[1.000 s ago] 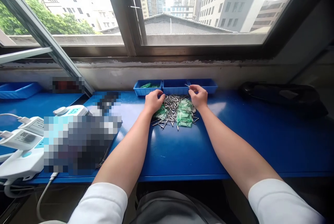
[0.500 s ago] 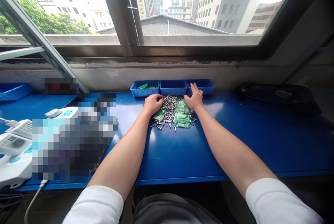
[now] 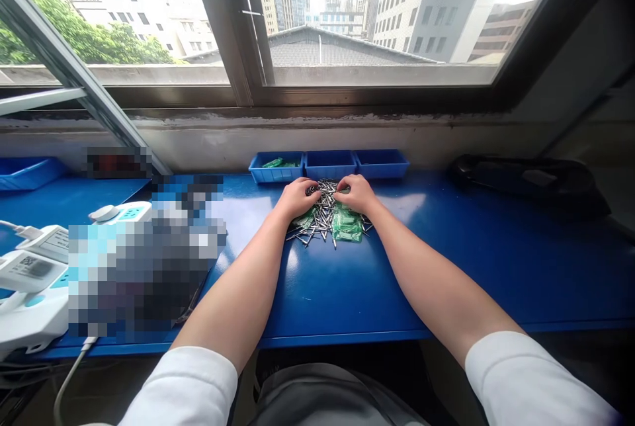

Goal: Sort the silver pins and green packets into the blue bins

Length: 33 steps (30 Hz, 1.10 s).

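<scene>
A heap of slim silver metal pins, screw-like, lies on the blue table, mixed with small green plastic packets. My left hand rests at the heap's left side, fingers curved and thumb apart from them, with pins visible in the gap. At the upper right of the heap, my right hand bends its fingers down toward the pins, its thumb held a little apart. Neither hand shows a lifted pin. Just behind the heap stand three joined blue bins; the left bin contains green packets.
The middle bin and right bin stand against the wall under the window. White power strips with plugs and a cable are on the left, beside a blurred area. A black bag lies at the right rear.
My right hand has come down from the right bin's front to the heap, its fingers now bent. My left hand has shifted slightly right, its thumb and fingers farther apart.
</scene>
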Each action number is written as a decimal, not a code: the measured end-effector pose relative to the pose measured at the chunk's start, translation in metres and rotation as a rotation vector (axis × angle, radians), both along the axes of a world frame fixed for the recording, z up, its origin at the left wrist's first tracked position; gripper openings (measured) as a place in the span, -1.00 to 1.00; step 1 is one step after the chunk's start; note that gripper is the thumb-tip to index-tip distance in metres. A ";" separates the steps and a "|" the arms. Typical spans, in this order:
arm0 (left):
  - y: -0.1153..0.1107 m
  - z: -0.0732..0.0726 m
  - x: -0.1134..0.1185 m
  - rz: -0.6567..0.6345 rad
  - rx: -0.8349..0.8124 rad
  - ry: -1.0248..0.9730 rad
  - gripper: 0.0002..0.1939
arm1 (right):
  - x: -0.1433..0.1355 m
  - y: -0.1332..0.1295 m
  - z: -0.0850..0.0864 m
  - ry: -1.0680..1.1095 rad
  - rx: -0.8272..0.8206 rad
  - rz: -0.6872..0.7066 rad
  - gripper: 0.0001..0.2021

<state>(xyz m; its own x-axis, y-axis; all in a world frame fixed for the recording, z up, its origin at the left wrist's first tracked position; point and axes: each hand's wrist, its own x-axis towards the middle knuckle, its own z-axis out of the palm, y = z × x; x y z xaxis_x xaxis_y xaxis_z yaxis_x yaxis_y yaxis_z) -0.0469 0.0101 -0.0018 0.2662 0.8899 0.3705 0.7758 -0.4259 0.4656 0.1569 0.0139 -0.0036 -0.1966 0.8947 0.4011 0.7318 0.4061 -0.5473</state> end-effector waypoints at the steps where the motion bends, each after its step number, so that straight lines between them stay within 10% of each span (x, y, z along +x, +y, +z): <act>1: 0.000 0.000 0.000 0.000 0.000 0.005 -0.62 | 0.000 0.001 -0.001 -0.005 0.004 -0.008 -0.91; 33: 0.000 0.001 0.002 0.014 0.009 0.055 -0.64 | 0.002 -0.002 -0.004 0.072 0.036 0.070 -0.80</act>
<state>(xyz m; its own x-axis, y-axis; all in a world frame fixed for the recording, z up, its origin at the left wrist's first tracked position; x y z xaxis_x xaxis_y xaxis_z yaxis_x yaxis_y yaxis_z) -0.0450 0.0105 -0.0005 0.2737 0.8905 0.3636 0.8058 -0.4187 0.4188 0.1593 0.0114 -0.0074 -0.2277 0.8646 0.4479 0.6603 0.4751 -0.5816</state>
